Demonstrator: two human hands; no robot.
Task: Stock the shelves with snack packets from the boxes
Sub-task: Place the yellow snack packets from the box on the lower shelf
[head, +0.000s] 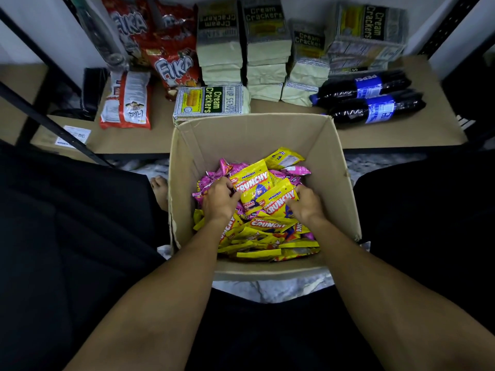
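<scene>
An open cardboard box [329, 167] stands on the floor between my knees, holding several yellow Crunchy snack packets [262, 228] and pink packets [292, 171]. Both my hands are down inside it. My left hand [218, 200] curls its fingers round the left edge of a yellow Crunchy packet [250, 184]. My right hand [306, 203] grips the right side of a second yellow Crunchy packet [278, 200] lying beside the first. The low wooden shelf [128, 141] runs just beyond the box.
On the shelf stand red Fika bags [174, 68], a white-and-red Fika bag [127, 100], stacked Cream Crackers packs [265, 49] with one lying flat [211, 103], and two Pepsi bottles [375, 99] on their sides. Black shelf posts [51, 121] rise at left and right.
</scene>
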